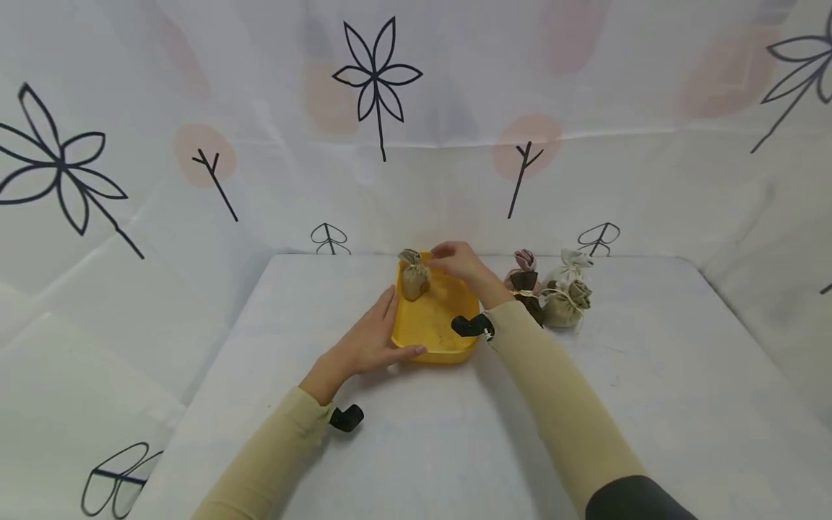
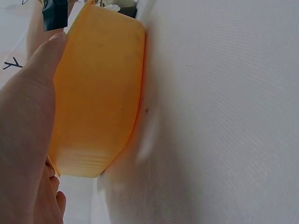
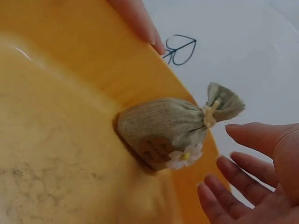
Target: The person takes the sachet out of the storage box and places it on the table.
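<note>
A yellow plastic tray lies on the white table, its bottom marked with dark scuffs. Holding its near left corner, my left hand has the thumb along the front side and the fingers along the left wall. A small greenish-beige cloth sachet, tied at the neck and trimmed with a white flower and a round label, leans on the tray's wall at the far left. Beside the sachet's tied neck is my right hand, fingers apart, thumb close to the tie and nothing in its grasp.
Right of the tray stands a cluster of tied sachets: a dark brown one with pink cloth behind it, a white one and an olive one. A patterned white curtain hangs behind the table's far edge.
</note>
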A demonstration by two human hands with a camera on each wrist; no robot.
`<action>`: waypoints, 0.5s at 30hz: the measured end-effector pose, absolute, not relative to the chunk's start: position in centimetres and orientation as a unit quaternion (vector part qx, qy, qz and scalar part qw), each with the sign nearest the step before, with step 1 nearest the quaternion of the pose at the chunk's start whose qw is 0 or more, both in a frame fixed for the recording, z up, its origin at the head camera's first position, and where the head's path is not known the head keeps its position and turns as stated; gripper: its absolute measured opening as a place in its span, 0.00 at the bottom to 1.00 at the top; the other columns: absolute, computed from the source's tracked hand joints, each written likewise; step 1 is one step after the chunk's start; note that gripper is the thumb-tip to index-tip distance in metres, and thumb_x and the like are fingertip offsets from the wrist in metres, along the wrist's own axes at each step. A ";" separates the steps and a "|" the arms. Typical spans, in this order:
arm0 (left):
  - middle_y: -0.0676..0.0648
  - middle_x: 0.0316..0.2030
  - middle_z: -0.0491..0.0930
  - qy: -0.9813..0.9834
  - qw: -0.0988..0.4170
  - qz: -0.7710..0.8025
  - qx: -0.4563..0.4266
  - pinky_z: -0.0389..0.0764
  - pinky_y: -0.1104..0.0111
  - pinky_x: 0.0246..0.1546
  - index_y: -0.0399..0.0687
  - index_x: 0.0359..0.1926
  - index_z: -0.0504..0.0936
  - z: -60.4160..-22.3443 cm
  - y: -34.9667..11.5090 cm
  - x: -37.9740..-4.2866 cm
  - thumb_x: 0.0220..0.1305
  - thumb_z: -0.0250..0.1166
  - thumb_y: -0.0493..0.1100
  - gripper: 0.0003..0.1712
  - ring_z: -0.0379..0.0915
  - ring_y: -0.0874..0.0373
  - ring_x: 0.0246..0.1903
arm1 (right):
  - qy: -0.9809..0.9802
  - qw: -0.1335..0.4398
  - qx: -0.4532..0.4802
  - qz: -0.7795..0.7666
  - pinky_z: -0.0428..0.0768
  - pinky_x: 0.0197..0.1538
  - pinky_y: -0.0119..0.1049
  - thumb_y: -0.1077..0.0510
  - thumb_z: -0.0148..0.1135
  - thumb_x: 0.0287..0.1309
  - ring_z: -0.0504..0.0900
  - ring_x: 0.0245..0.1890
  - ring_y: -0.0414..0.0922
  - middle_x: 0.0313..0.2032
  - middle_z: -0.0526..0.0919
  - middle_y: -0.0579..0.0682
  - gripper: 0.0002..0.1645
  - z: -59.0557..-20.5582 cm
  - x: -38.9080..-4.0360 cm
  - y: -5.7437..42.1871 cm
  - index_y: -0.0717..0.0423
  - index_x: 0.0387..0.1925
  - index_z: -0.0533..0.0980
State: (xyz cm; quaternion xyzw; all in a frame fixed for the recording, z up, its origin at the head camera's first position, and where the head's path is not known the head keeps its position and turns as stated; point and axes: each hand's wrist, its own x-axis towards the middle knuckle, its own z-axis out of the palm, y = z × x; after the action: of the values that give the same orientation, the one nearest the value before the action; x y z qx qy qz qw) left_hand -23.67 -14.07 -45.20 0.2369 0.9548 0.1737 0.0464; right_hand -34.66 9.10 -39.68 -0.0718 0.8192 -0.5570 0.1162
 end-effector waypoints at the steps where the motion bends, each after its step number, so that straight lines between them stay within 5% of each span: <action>1: 0.44 0.82 0.32 0.954 0.047 0.174 0.238 0.49 0.59 0.78 0.40 0.82 0.34 -45.2 -14.1 -23.7 0.53 0.45 0.91 0.76 0.37 0.50 0.81 | 0.820 0.119 -0.074 -0.556 0.73 0.69 0.51 0.58 0.64 0.69 0.74 0.64 0.58 0.64 0.76 0.62 0.28 -39.9 -34.8 9.0 0.64 0.67 0.72; 10: 0.44 0.82 0.31 0.954 0.044 0.173 0.243 0.48 0.60 0.78 0.40 0.82 0.34 -45.1 -14.1 -23.6 0.54 0.46 0.90 0.76 0.35 0.51 0.81 | 0.842 0.128 -0.123 -0.510 0.75 0.67 0.51 0.59 0.64 0.68 0.74 0.65 0.58 0.67 0.74 0.63 0.33 -40.7 -34.7 7.8 0.66 0.70 0.68; 15: 0.44 0.82 0.30 0.953 0.048 0.175 0.242 0.48 0.59 0.78 0.40 0.82 0.34 -45.1 -14.2 -23.5 0.54 0.47 0.89 0.75 0.35 0.51 0.81 | 0.859 0.108 -0.126 -0.483 0.78 0.61 0.47 0.59 0.65 0.66 0.77 0.57 0.56 0.62 0.79 0.63 0.30 -40.9 -34.4 7.2 0.65 0.66 0.74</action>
State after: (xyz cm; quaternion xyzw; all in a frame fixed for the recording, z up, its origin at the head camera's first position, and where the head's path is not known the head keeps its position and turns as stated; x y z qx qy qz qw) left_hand -23.53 -14.15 -45.12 0.2416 0.9534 0.1745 0.0478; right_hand -34.44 7.16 -40.88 -0.1262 0.8594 -0.4835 0.1083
